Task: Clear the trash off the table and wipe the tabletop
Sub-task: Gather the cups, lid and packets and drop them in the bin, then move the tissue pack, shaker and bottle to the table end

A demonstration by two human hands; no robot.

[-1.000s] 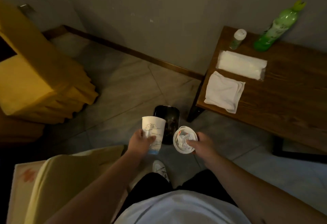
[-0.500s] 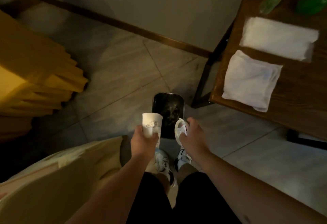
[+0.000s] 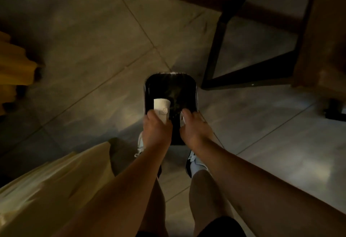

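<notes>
A black trash bin (image 3: 179, 87) lined with a dark bag stands on the floor straight below me. My left hand (image 3: 156, 130) is shut on a white paper cup (image 3: 162, 109), tipped forward over the bin's left half. My right hand (image 3: 194, 127) is closed over the second cup (image 3: 182, 121); only a thin white sliver of it shows beside my fingers, at the bin's right side. Both hands hover over the bin's near half.
The wooden table's edge (image 3: 322, 31) and its black metal leg frame (image 3: 221, 36) stand at the upper right. Yellow fabric (image 3: 16, 68) is at the left, a pale cushion (image 3: 56, 180) at the lower left. My two shoes (image 3: 194, 163) stand just behind the bin on the tiled floor.
My head has dropped toward the bin, and the tabletop has slid out of view. Both hands have moved forward and down with their cups, from in front of the bin to over its opening.
</notes>
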